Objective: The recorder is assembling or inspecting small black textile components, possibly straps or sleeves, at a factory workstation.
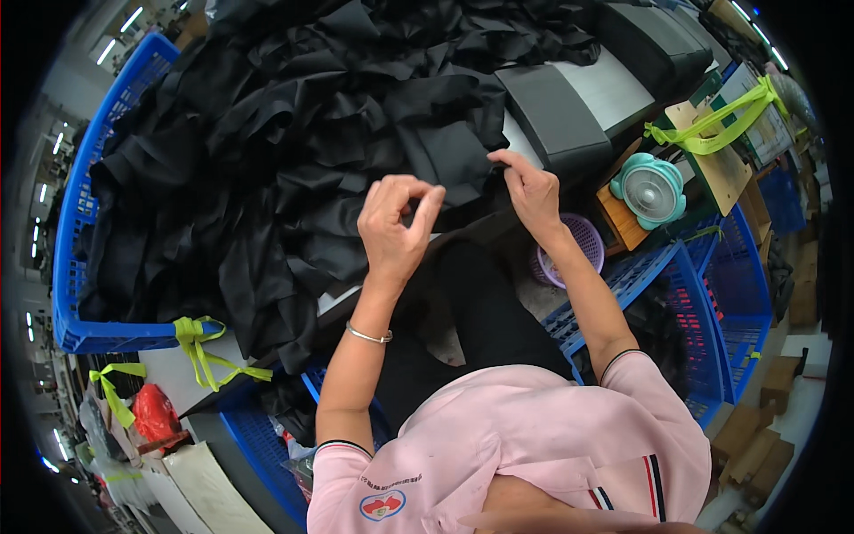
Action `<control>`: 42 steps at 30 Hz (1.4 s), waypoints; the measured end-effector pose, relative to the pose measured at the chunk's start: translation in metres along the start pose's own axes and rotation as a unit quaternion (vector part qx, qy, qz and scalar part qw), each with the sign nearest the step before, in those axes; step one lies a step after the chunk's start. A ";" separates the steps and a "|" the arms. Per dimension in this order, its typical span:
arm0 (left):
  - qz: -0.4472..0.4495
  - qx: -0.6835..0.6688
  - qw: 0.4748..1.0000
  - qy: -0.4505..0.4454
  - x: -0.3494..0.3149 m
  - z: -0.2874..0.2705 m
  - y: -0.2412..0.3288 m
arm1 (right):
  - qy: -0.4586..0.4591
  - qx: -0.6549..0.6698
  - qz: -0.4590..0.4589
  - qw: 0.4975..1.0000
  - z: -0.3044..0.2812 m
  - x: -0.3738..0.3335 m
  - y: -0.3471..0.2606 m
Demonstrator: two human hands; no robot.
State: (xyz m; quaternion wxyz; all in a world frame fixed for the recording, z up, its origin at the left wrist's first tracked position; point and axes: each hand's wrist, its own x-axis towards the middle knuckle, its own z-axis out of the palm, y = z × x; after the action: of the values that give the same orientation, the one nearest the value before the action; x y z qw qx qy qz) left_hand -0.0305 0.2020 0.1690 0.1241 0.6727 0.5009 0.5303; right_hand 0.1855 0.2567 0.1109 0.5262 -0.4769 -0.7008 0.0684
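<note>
Black cloth pieces (294, 169) lie in a large loose heap before me. My left hand (396, 218) is raised over the near edge of the heap, its thumb and index finger bent together in a pinch. Whatever is between those fingertips, if anything, is too small to make out. My right hand (532, 187) hovers beside a flatter black cloth panel (454, 156). Its index finger points left and its thumb is apart from it, with nothing visible between them; the other fingers curl in.
A blue plastic crate (69, 267) borders the heap at left. Black padded blocks (556, 116) stand on the table to the right. A teal fan (652, 191), a purple basket (583, 245) and blue crates (703, 307) are at right. Yellow-green ties (200, 343) hang at left.
</note>
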 end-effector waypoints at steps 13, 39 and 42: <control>-0.097 0.163 0.930 -0.314 0.047 0.089 -0.123 | -0.016 -0.046 0.111 0.993 -0.054 0.026 0.019; 0.020 -0.047 0.981 -0.186 -0.036 0.052 -0.024 | 0.103 -0.338 -0.102 0.930 -0.108 0.026 -0.042; -0.129 -0.312 0.921 -0.194 -0.054 0.048 0.010 | 0.110 -0.331 -0.214 0.913 -0.113 -0.023 -0.083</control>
State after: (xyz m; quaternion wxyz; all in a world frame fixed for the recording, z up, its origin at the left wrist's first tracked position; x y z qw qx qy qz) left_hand 0.0189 0.1714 0.1249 0.4897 0.6190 0.3587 0.4985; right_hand 0.2264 0.1489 0.1942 0.4142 -0.4667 -0.7064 -0.3342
